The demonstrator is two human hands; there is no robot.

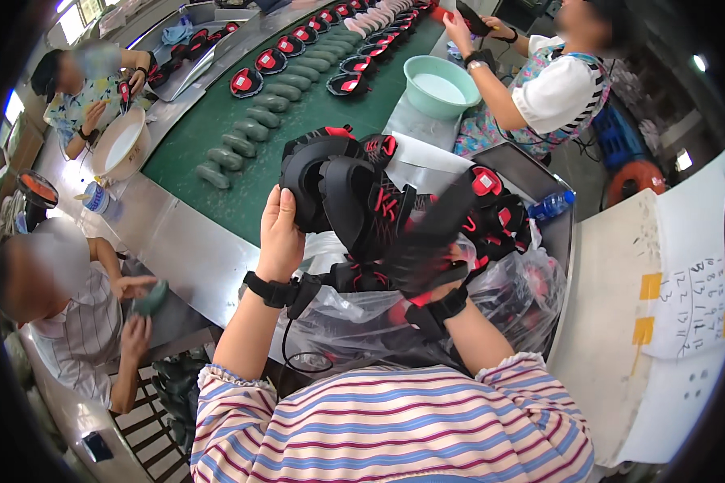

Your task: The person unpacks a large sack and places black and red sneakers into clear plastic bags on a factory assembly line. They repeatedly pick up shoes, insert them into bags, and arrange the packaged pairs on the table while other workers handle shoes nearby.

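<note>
My left hand (280, 233) is closed on the rounded end of a black shoe upper (304, 187) with red trim. Pressed beside it is another black upper (354, 205) with red lacing marks; whether my left hand also holds this one I cannot tell. My right hand (453, 270) grips a dark shoe upper (427, 241) that is smeared by motion. Beneath both hands, a clear plastic bag (338, 314) holds more black-and-red uppers. Several further uppers (491, 217) lie to the right of my right hand.
A green conveyor belt (185, 153) carries rows of grey-green shoe forms (254, 130) and uppers. Co-workers sit at left and stand at far right. A mint basin (441, 84), a beige basin (121, 145) and a blue-capped bottle (552, 205) stand around. A white board (612, 322) is at right.
</note>
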